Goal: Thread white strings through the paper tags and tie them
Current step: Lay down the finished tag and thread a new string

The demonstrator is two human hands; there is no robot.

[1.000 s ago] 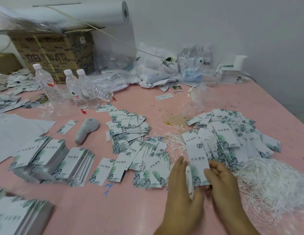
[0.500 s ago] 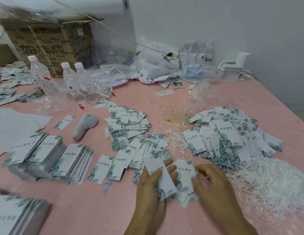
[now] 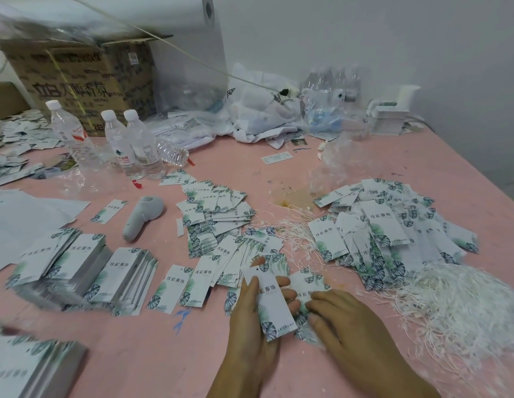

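Your left hand (image 3: 251, 305) pinches one tag (image 3: 268, 304) by its edges; your right hand (image 3: 343, 320) presses flat, fingers spread, on a few loose tags (image 3: 307, 285) just beside it. Strings (image 3: 462, 305) lie heaped to your right, none yet in hand. Reach carelessly and you'll likely drag a tangled clump. Three bottles (image 3: 129, 145) stand beyond your left hand; a fourth seems to lie behind them.

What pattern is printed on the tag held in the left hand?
Green leaves on white, on the tag in the left hand; head view.
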